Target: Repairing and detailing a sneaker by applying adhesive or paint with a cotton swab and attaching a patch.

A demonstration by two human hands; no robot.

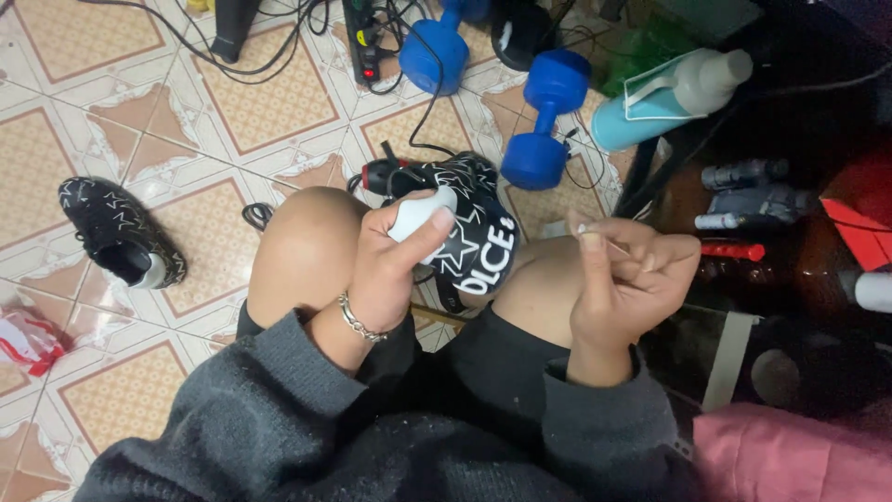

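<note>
My left hand (pixel 390 270) grips a black shoe with white stars and a white toe cap (pixel 465 228), held between my bare knees. A silver bracelet sits on that wrist. My right hand (pixel 627 279) is raised to the right of the shoe, its fingers pinched on a thin pale shoelace end (pixel 595 240). The matching black star-patterned shoe (pixel 121 232) lies on the tiled floor to the left, apart from both hands. I wear a dark grey sweater and dark shorts.
Two blue dumbbells (pixel 548 116) and a power strip (pixel 364 42) with tangled black cables lie on the floor ahead. A light blue bottle (pixel 669 98) rests at upper right above a dark cluttered shelf. A pink cloth (pixel 790 455) is at bottom right, a red-white wrapper (pixel 28 339) at left.
</note>
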